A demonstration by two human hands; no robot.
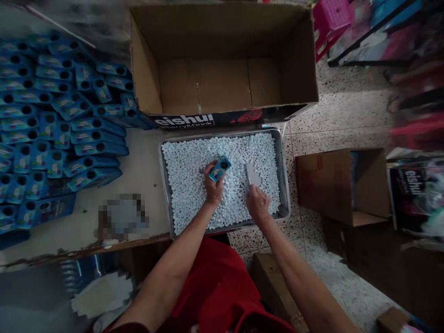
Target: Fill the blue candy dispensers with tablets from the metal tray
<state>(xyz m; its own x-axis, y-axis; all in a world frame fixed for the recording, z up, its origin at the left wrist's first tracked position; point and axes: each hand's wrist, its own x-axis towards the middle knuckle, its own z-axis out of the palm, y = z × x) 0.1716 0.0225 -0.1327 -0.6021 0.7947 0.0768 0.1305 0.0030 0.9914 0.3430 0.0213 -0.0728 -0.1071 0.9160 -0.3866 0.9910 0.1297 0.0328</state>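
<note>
My left hand (214, 186) is closed around a small blue box (219, 169) with a dark round hole in its top, just above the middle of a metal tray (285, 185). Small white pellets (189, 185) fill the tray. In my right hand (258, 202) is a white scoop (254, 175), its blade over the pellets to the right of the box. The exact shape of the blade is hard to make out against the white.
A large open cardboard box (224, 88) stands behind the tray. Several similar blue boxes (95, 136) stand in rows on the table (145, 185) at left. Another carton (326, 185) is at right on the speckled floor, and a pink stool (333, 18) is at upper right.
</note>
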